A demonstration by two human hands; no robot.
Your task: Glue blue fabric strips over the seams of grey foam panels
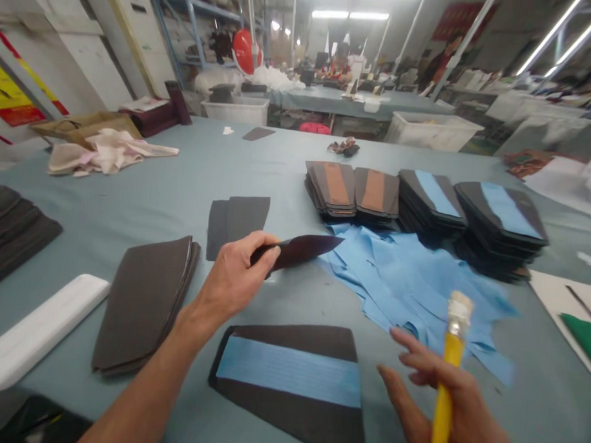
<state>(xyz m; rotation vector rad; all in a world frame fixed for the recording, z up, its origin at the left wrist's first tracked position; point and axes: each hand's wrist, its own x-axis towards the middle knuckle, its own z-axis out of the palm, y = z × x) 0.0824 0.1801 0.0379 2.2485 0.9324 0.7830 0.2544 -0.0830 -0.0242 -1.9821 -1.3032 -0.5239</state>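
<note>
My left hand (pixel 235 277) grips the narrow end of a dark, pointed panel (pixel 304 251), holding it up above the table. My right hand (pixel 439 401) holds a paintbrush with a yellow handle (pixel 443 407), its pale bristles (pixel 460 311) pointing up. Beneath and between my hands lies a dark panel with a wide blue band (pixel 288 370). Loose blue fabric strips (pixel 409 290) spread just beyond the held panel's tip. Behind them stand several stacks of dark panels (pixel 499 216), some with blue bands, others with tan ones (pixel 355 191).
A stack of plain dark panels (pixel 144 303) and a white foam bar (pixel 34 332) lie left on the grey-blue table (pixel 131 209). Pale cloth (pixel 108 153) lies at the far left. White bins (pixel 432 130) and a co-worker (pixel 337 68) are beyond the table.
</note>
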